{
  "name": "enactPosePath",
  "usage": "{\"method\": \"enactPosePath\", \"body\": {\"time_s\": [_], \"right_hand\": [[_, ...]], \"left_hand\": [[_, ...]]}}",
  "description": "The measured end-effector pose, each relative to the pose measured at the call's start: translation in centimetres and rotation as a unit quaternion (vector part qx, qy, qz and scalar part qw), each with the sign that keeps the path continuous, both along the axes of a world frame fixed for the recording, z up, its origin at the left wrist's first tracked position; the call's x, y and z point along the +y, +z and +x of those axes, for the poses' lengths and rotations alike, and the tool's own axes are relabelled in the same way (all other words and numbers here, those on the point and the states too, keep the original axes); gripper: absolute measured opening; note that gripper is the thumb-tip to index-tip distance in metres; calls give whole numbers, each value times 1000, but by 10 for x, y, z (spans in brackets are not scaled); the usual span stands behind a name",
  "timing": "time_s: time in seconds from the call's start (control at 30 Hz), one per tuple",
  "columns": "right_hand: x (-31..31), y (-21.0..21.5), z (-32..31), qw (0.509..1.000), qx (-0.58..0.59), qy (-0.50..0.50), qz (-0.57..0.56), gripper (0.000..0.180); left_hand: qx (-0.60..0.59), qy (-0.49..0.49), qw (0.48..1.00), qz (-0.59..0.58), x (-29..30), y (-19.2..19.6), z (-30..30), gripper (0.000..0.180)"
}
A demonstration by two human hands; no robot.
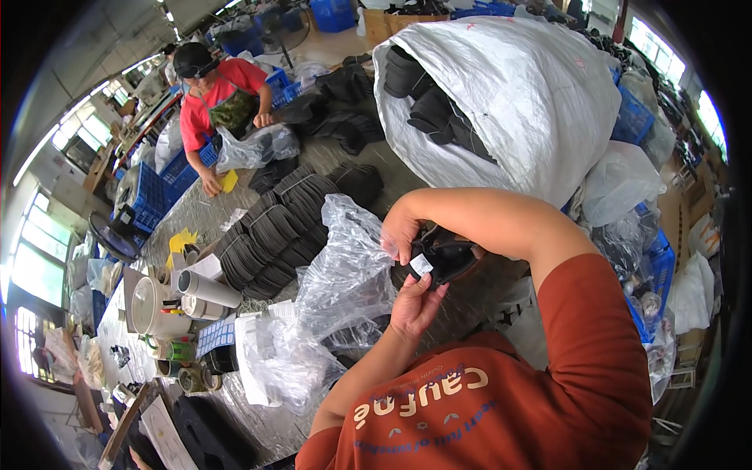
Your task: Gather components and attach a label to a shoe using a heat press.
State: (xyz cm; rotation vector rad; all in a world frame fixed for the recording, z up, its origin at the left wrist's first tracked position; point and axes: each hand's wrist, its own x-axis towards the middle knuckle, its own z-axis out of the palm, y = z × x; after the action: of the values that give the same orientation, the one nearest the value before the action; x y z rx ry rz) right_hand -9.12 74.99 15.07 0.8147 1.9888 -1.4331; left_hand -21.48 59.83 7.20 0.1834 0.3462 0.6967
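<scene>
In front of my chest I hold a black, glossy, curved piece (pixel 453 262) with a small white label (pixel 421 265) on it. The fingers of my left hand (pixel 417 307) pinch its lower edge beside the label. Bent across from the right, my right hand (pixel 401 229) grips the upper left side of the same piece, fingers pointing down. What exactly the piece is cannot be told. Close to both hands stands a crumpled clear plastic bag (pixel 345 270). Left of the bag, bundled stacks of dark, curved flat pieces (pixel 274 227) lie on the table.
A large white woven sack (pixel 517 94) with black pieces inside stands at the far right. Across the table a person in a red shirt (pixel 227 98) handles plastic-wrapped goods. A grey cylinder (pixel 210 288), tape rolls (pixel 190 378) and a white bucket (pixel 149 305) are at the left. Blue crates (pixel 662 274) stand right.
</scene>
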Motion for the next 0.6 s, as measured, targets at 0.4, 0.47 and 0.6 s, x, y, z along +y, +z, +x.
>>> {"method": "enactPosePath", "body": {"time_s": [0.4,0.47,0.6], "right_hand": [[10,-12,-7,999,-21,-11,-23,38],[12,-15,-8,997,-20,-16,-70,41],[14,-14,-9,999,-41,2,-35,43]], "left_hand": [[-1,6,999,-45,0,-2,-3,35],[-5,6,999,-52,0,-2,-2,35],[-8,7,998,-57,1,-2,-2,35]]}}
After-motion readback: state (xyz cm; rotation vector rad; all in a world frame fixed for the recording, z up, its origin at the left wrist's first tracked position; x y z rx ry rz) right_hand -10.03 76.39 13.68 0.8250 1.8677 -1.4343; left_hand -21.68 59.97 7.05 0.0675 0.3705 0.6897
